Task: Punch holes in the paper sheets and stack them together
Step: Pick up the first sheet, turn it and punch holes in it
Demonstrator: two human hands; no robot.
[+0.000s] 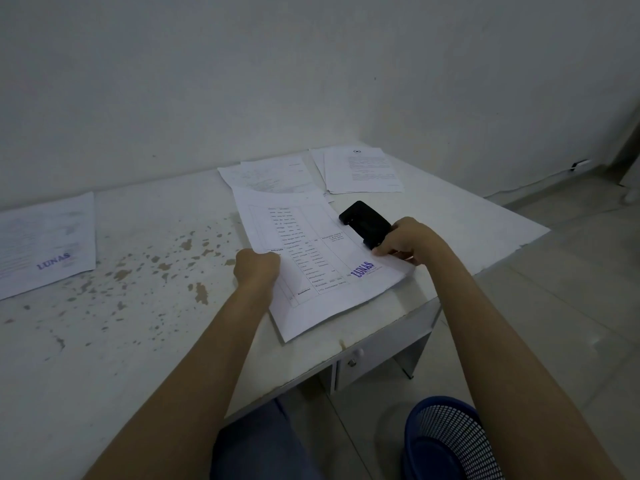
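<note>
Left hand [257, 268]: fingers curled, gripping the printed sheet [311, 258] (left edge).
Right hand [407, 242]: fingers clamped on the black hole punch [365, 221].

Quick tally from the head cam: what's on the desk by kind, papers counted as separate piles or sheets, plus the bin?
Paper sheets or piles: 4 (held sheet, far-left sheet, middle pile, far-right pile)
Hole punch: 1
Blue mesh bin: 1
Total: 6

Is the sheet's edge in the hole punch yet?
Cannot tell: the sheet reaches the punch, but the right hand hides the slot.
</note>
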